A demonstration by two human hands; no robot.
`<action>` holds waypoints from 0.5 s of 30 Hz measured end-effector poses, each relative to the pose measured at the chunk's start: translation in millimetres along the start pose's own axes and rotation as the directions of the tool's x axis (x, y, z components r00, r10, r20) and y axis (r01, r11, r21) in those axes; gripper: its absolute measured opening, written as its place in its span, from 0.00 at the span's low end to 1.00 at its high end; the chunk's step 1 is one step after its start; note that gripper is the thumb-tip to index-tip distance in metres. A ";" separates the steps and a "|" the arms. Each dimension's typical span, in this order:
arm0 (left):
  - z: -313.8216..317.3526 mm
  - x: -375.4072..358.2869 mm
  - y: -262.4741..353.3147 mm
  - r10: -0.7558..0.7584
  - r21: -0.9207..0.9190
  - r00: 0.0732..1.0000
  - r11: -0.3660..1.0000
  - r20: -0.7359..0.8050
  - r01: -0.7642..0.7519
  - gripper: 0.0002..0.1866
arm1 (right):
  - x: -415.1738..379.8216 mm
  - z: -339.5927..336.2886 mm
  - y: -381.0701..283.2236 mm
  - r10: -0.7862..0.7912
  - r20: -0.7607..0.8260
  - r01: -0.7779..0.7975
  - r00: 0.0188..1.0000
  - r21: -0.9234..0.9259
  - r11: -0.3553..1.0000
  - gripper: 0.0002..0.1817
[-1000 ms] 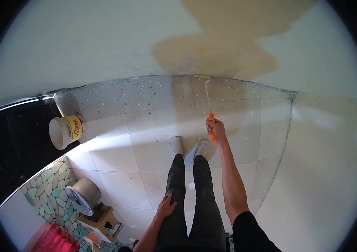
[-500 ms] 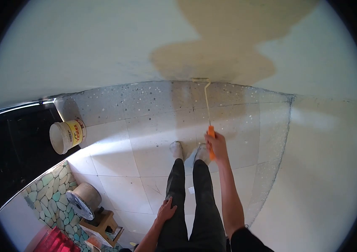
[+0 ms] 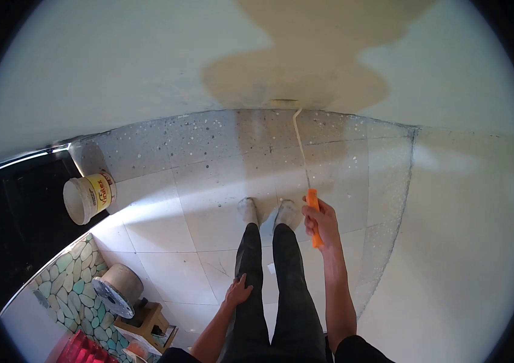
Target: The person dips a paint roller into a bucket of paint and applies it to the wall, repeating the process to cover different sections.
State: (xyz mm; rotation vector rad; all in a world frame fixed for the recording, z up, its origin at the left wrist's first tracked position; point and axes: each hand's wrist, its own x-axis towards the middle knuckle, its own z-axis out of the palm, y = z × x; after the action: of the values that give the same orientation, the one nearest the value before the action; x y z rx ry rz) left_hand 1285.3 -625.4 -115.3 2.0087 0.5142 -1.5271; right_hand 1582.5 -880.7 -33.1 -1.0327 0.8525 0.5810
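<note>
My right hand [image 3: 323,224] is wrapped around the orange handle of a paint roller [image 3: 312,199], out in front of my right foot. The roller's thin frame runs forward, and its narrow head [image 3: 284,101] rests against the wall [image 3: 148,66] just above the floor line. My left hand [image 3: 238,292] lies on my left thigh with its fingers apart, holding nothing. A large shadow falls across the wall around the roller head.
Paint spots speckle the tiled floor [image 3: 154,218] along the wall. At the left are a white paint bucket [image 3: 81,202], a spool-like drum [image 3: 117,289], a cardboard box [image 3: 143,330] and something red [image 3: 81,349]. Another wall [image 3: 450,242] stands at the right.
The roller head has gone slightly up the wall from the floor line. My right hand has shifted right and a little back toward me. My left hand stays on the thigh.
</note>
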 end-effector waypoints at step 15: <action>-30.2 87.0 21.7 0.074 0.042 0.997 0.996 -0.022 -0.073 0.33 | 32.2 -27.2 17.5 -0.041 0.007 0.041 0.999 -0.076 0.996 0.17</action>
State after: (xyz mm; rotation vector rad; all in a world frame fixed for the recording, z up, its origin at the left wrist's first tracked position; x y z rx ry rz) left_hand 1345.1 -625.6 -188.6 2.0561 0.4166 -1.4832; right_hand 1578.0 -897.3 -75.4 -1.1153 0.8073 0.5852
